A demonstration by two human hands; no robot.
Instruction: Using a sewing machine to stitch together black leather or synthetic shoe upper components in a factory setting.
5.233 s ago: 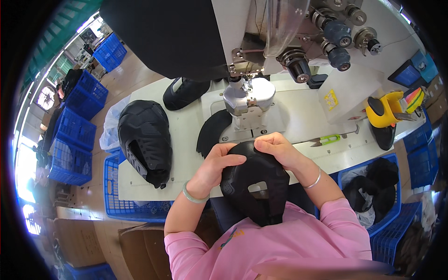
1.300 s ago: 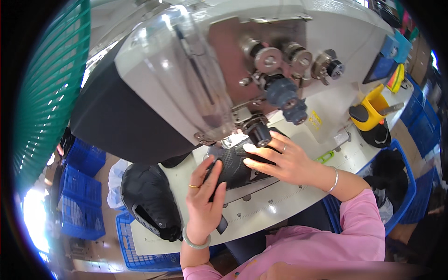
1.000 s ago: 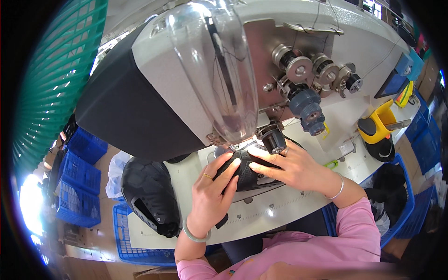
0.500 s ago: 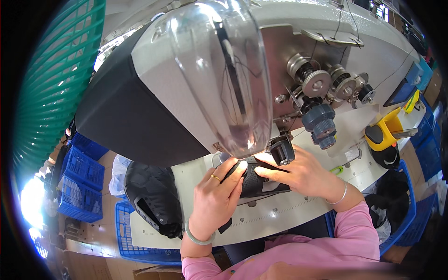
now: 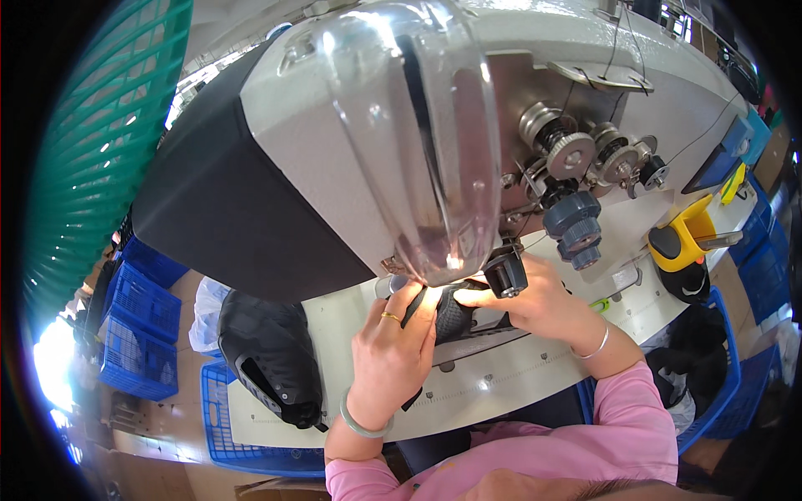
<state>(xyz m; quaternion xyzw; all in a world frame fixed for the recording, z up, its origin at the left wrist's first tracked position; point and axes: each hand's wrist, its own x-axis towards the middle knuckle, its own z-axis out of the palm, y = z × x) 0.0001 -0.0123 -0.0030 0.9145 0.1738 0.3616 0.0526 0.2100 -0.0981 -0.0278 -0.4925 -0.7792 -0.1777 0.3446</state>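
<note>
Under the head of a large white sewing machine [image 5: 326,167], I hold a black textured fabric piece [image 5: 456,320]. My left hand [image 5: 395,342], with a ring and a bracelet, grips its left side, fingertips close to the needle area. My right hand [image 5: 539,305] holds the right side, its fingers closed on the black material. The clear plastic shield [image 5: 418,167] and a dark round part [image 5: 506,271] of the machine cover some fingertips and the stitching point. To the left of my left hand, a black cap-like piece [image 5: 269,355] lies on the pale table [image 5: 493,377].
Thread tension dials [image 5: 571,154] jut out above my right hand. A yellow holder [image 5: 689,238] and a green-handled tool [image 5: 600,306] are on the right. Blue crates [image 5: 140,355] stand at the left, another blue basket [image 5: 727,367] at the right. A green slatted guard [image 5: 109,142] rises at upper left.
The black fabric piece has turned and shifted between my hands, and its pale patch no longer shows. My right fingers have moved closer to the left ones.
</note>
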